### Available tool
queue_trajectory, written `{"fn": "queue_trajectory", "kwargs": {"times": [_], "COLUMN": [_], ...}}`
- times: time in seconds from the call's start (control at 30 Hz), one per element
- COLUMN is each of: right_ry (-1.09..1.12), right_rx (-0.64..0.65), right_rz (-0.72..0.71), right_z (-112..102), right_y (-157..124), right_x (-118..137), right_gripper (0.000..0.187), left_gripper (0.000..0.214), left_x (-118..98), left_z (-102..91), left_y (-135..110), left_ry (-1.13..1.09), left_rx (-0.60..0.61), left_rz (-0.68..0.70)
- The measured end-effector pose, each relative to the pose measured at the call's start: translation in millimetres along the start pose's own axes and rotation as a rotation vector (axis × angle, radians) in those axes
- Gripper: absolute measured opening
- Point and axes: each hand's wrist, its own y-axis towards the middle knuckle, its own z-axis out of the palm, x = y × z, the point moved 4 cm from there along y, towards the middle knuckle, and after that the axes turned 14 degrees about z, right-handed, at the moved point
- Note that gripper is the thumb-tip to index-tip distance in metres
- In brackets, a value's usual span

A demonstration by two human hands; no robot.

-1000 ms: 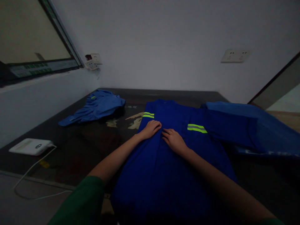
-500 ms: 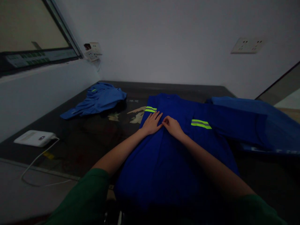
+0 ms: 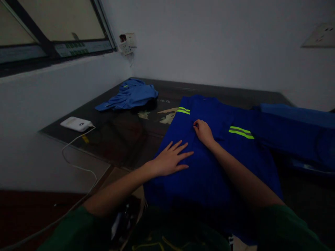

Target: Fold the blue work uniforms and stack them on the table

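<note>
A dark blue work jacket [image 3: 206,167] with yellow-green and grey reflective strips lies front up, its collar away from me and one sleeve stretched to the right. Flat on the lower left part of its front rests my left hand [image 3: 170,161], open with fingers spread. Higher up, near the chest, my right hand [image 3: 204,132] is closed, thumb and fingertips pinched at the jacket's front. The low light hides how much cloth sits between those fingertips.
A crumpled lighter blue garment [image 3: 133,94] lies at the table's [image 3: 115,139] far left. Nearer is a white device [image 3: 75,123] with a cable [image 3: 78,166] hanging over the edge. More blue cloth [image 3: 295,114] lies at right. Walls and sockets [image 3: 128,42] stand behind.
My left hand has slid down the jacket toward me and spread its fingers, leaving my right hand's side. The right hand stays pinched at the chest. The view has turned left and down.
</note>
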Motion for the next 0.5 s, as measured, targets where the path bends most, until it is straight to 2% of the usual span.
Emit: {"fn": "queue_trajectory", "kwargs": {"times": [0.17, 0.23, 0.3, 0.37, 0.4, 0.5], "right_ry": [-0.015, -0.027, -0.042, -0.060, -0.066, -0.069], "right_rx": [0.000, 0.015, 0.048, 0.068, 0.059, -0.013], "right_rz": [0.001, 0.009, 0.035, 0.071, 0.079, 0.035], "right_z": [3.5, 2.3, -0.5, -5.4, -8.9, -18.7], "right_y": [1.0, 1.4, 3.1, 7.6, 10.9, 24.6], "right_x": [-2.8, -2.4, -0.8, 4.0, 8.8, 35.9], "right_gripper": [0.016, 0.018, 0.019, 0.022, 0.024, 0.028], "left_gripper": [0.064, 0.072, 0.069, 0.050, 0.042, 0.034], "left_x": [-63.7, -84.4, -101.5, -107.0, -103.0, -71.9], "left_z": [20.0, 18.8, 14.8, 12.0, 12.4, 25.4], "left_y": [-51.4, -74.6, -100.8, -129.0, -143.4, -185.1], "left_ry": [-0.009, -0.096, -0.288, -0.537, -0.623, -0.603], "left_rx": [-0.037, -0.055, -0.077, -0.160, -0.242, -0.573], "left_rz": [-0.074, -0.094, -0.088, -0.134, -0.208, -0.599]}}
